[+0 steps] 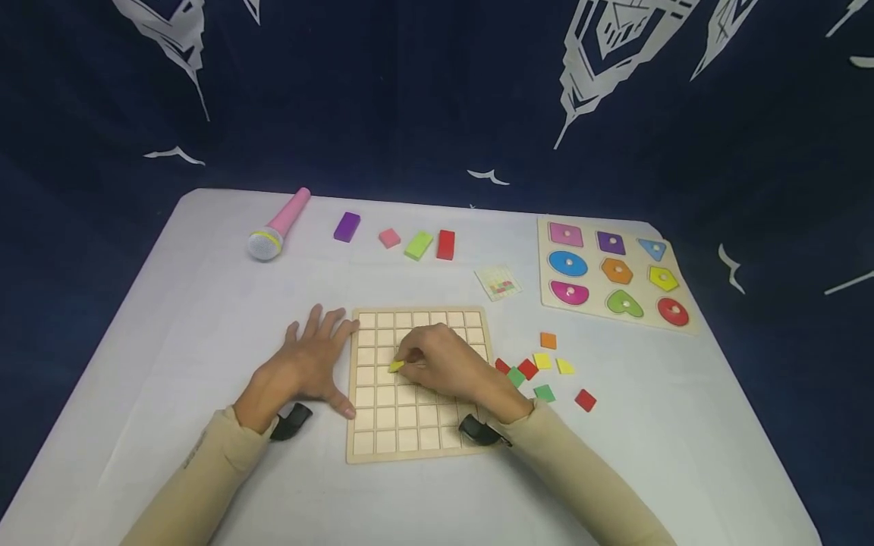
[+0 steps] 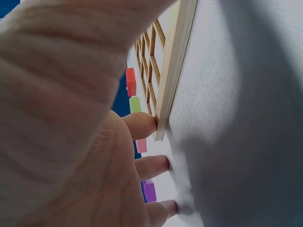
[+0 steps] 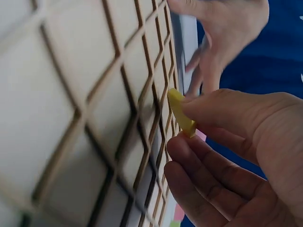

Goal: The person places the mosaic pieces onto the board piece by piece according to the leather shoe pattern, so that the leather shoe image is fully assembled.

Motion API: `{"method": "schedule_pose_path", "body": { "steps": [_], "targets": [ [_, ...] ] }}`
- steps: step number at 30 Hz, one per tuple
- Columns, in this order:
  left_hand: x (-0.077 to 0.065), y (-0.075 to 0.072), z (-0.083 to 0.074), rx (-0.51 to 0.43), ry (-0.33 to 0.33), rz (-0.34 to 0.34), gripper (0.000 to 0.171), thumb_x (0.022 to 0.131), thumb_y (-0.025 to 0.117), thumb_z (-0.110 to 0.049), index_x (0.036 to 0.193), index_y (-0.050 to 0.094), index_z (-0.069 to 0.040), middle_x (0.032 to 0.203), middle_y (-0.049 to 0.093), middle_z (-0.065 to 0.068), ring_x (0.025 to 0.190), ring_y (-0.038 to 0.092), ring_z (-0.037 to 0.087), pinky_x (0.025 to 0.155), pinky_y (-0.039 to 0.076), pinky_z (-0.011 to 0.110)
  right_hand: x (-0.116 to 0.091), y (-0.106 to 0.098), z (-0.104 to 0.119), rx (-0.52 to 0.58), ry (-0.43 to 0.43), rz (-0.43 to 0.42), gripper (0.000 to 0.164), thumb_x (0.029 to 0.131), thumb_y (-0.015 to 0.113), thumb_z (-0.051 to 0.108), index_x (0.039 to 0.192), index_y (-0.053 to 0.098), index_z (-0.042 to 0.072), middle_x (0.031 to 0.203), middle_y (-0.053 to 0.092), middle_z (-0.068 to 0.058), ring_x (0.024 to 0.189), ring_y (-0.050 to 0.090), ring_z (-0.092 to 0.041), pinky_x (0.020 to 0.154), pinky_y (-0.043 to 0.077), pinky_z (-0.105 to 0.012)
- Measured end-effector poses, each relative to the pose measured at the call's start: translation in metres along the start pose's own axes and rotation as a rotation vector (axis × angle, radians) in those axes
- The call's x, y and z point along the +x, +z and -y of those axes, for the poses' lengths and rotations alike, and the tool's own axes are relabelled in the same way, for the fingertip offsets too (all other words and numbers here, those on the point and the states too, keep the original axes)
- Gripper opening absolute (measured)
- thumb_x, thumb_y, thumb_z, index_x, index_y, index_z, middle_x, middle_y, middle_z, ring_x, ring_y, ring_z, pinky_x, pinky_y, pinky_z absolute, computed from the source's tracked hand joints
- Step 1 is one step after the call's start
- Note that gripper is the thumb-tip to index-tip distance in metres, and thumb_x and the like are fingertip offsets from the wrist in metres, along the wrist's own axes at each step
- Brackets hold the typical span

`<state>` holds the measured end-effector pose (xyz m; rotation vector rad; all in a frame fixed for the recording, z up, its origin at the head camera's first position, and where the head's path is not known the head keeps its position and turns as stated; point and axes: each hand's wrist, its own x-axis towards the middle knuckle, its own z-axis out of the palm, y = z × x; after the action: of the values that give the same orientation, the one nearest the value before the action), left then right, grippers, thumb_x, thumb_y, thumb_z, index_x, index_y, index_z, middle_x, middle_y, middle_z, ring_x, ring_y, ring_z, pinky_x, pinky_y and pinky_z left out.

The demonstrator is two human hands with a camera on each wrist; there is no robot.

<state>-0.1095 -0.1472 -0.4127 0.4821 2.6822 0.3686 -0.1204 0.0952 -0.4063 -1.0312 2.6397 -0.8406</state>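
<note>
A square wooden grid board with many shallow cells lies on the white table. My right hand is over its middle, pinching a small yellow tile between thumb and forefinger. The tile has a curved edge and is tilted at the cells; whether it touches them I cannot tell. My left hand lies spread at the board's left side. In the left wrist view its forefinger touches the board's edge, and the other fingertips rest on the table.
Several small coloured tiles lie right of the board. A pattern card and blocks, including a purple one, lie behind it. A pink toy microphone is at back left, a shape puzzle at back right.
</note>
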Motion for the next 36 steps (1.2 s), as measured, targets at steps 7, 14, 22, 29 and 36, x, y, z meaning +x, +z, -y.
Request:
{"method": "schedule_pose_path", "body": {
  "steps": [7, 14, 22, 29, 36],
  "targets": [
    [0.001, -0.002, -0.001, 0.001, 0.001, 0.016, 0.141, 0.045, 0.092, -0.065, 0.155, 0.026, -0.007, 0.163, 0.015, 0.028, 0.149, 0.005, 0.056, 0.111, 0.014, 0.077, 0.004, 0.013, 0.014, -0.128, -0.011, 0.075, 0.01, 0.086, 0.074, 0.008, 0.094, 0.078, 0.009, 0.101, 0.074, 0.001, 0.096, 0.067, -0.012, 0.083, 0.055, -0.023],
    [0.0, -0.001, -0.002, 0.015, 0.012, 0.016, 0.142, 0.045, 0.091, -0.067, 0.155, 0.026, -0.005, 0.162, 0.017, 0.029, 0.148, 0.008, 0.056, 0.11, 0.017, 0.077, -0.005, 0.008, 0.022, -0.26, -0.006, 0.152, 0.017, 0.093, 0.07, 0.017, 0.106, 0.08, 0.014, 0.121, 0.064, 0.001, 0.104, 0.056, -0.015, 0.083, 0.054, -0.025],
    [0.001, 0.001, -0.001, 0.007, 0.014, -0.004, 0.141, 0.045, 0.092, -0.065, 0.154, 0.028, -0.004, 0.162, 0.018, 0.029, 0.148, 0.008, 0.057, 0.11, 0.016, 0.078, -0.025, -0.006, 0.001, -0.123, 0.045, 0.092, 0.024, 0.096, 0.067, 0.019, 0.119, 0.071, 0.013, 0.126, 0.059, 0.0, 0.121, 0.052, -0.017, 0.103, 0.047, -0.034],
    [0.001, 0.002, -0.004, -0.008, 0.012, 0.004, 0.14, 0.043, 0.093, -0.063, 0.153, 0.029, -0.004, 0.161, 0.017, 0.03, 0.148, 0.006, 0.057, 0.109, 0.015, 0.079, -0.084, -0.039, -0.047, -0.116, 0.224, -0.094, 0.027, 0.089, 0.075, 0.014, 0.115, 0.071, 0.008, 0.122, 0.065, -0.004, 0.116, 0.058, -0.023, 0.1, 0.05, -0.044],
    [-0.001, 0.002, -0.003, -0.024, 0.024, -0.026, 0.141, 0.043, 0.095, -0.06, 0.154, 0.029, -0.002, 0.16, 0.019, 0.031, 0.147, 0.007, 0.059, 0.108, 0.015, 0.08, -0.133, -0.064, -0.087, -0.112, 0.432, -0.16, 0.04, 0.084, 0.08, 0.011, 0.121, 0.068, 0.005, 0.124, 0.065, -0.013, 0.11, 0.062, -0.031, 0.094, 0.054, -0.05]
  ]
}}
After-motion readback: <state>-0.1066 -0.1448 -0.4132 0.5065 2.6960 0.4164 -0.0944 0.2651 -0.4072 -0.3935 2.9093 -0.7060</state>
